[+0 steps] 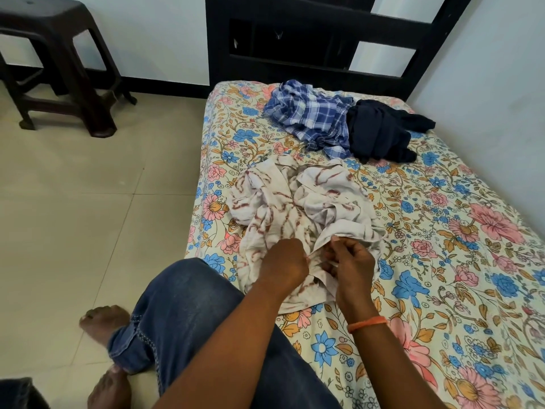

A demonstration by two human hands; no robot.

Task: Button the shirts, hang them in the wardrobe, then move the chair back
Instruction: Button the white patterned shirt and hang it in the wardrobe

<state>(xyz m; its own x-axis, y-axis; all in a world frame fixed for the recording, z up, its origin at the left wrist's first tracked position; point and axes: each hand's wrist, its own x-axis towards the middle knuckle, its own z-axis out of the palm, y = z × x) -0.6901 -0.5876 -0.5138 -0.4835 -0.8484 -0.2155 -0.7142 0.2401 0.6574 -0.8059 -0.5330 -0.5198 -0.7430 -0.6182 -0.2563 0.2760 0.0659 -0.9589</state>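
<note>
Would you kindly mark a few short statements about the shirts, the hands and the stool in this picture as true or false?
1. Both hands grip the white shirt with brown streaks. True: the left hand and right hand pinch its near edge.
2. The blue checked shirt hangs on a hanger. False: it lies crumpled on the floral bedsheet.
3. A dark garment lies touching the checked shirt, on its right. True.
4. The dark plastic stool stands on the bed. False: it stands on the tiled floor, left of the bed.
5. An orange band circles the left wrist. False: it is on the right wrist.
</note>
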